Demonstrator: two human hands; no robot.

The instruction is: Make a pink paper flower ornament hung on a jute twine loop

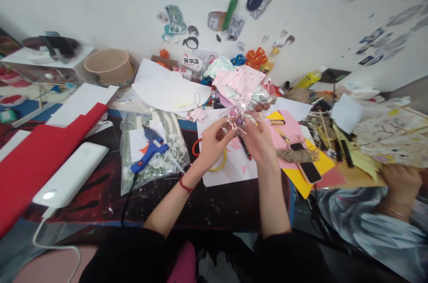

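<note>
My left hand (214,142) and my right hand (261,141) meet over the middle of the desk, fingers pinched together. Between them is a crinkled piece of clear plastic film (242,111), with something small and purple at the fingertips that I cannot make out. Beneath the hands lies a white sheet of paper (230,178) bearing pink cut-out shapes (245,170). A red loop (196,146) and a yellow loop (221,163), perhaps scissor handles, show by my left wrist. Just behind the film sits a pink dotted cloth bundle (236,81). A pink star charm (198,114) lies left of it.
Left of my arms, a blue glue gun (152,151) rests on a clear bag (126,182). Farther left are a white power bank (72,176) and red sheets (36,162). Twine (297,155) and a phone (309,171) lie right, near another person's hand (401,185).
</note>
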